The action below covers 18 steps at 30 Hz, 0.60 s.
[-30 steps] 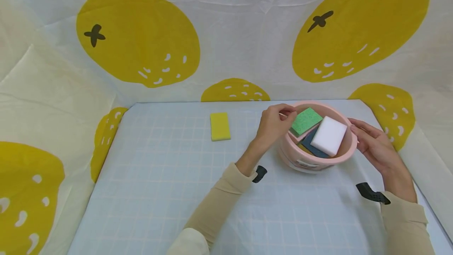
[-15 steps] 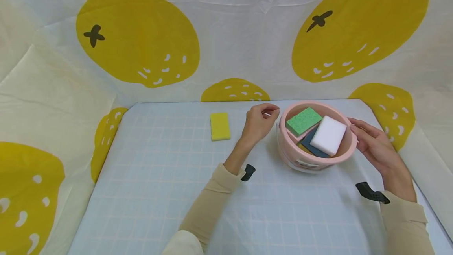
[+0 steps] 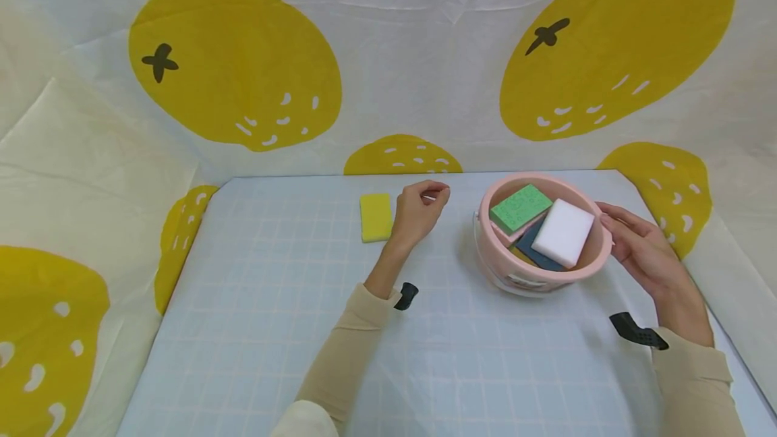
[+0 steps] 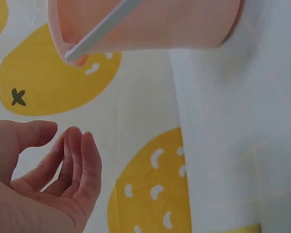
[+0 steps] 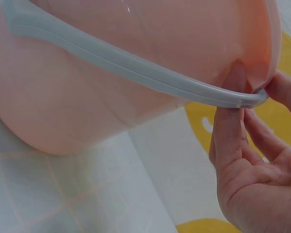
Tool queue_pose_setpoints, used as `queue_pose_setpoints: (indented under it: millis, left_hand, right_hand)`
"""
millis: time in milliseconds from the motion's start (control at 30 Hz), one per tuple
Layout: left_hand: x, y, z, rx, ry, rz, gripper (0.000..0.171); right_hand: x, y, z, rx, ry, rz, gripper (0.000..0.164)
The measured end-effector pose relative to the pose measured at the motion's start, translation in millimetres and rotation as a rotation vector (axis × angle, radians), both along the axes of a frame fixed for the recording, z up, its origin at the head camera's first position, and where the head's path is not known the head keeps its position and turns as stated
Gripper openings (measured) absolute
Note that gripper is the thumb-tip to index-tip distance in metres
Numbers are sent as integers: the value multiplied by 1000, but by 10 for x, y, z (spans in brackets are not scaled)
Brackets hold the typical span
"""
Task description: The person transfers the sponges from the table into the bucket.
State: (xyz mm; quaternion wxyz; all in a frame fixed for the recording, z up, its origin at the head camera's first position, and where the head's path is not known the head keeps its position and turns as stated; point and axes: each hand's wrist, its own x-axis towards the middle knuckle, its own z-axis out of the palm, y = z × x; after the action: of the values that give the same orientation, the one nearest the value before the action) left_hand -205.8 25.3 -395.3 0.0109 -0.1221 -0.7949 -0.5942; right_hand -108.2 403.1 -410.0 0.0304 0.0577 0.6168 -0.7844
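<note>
A pink bucket point(image 3: 494, 263) stands at the right of the table, its pale handle point(image 5: 131, 70) hanging down along the side. Inside lie a green sponge point(image 3: 521, 209), a white sponge point(image 3: 563, 233) and a dark blue piece point(image 3: 536, 251), with other pieces partly hidden beneath. At the bucket's right rim, my right hand point(image 3: 652, 258) pinches the edge where the handle joins. My left hand point(image 3: 419, 213) hovers left of the bucket, its fingers loosely curled around nothing, as the left wrist view confirms. Just left of that hand lies a yellow sponge point(image 3: 375, 218), slightly overlapped by it.
A light blue checked cloth point(image 3: 261, 302) covers the table. Behind and at the sides hangs white fabric point(image 3: 419, 52) printed with large yellow fruit, close behind the bucket.
My left hand has left the bucket's left rim and moved leftward to beside the yellow sponge. My right hand and the bucket have stayed in place.
</note>
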Motion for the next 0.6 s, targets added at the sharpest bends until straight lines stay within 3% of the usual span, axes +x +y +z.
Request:
queue_pose_setpoints:
  millis: [200,600]
  left_hand:
    - [-62,-180,-107,1,-38,42,23]
    - [-150,-528,-338,35,-124,218,18]
  right_hand:
    - [0,-15,10,-7,1,1,35]
    - [9,-18,8,-9,7,1,34]
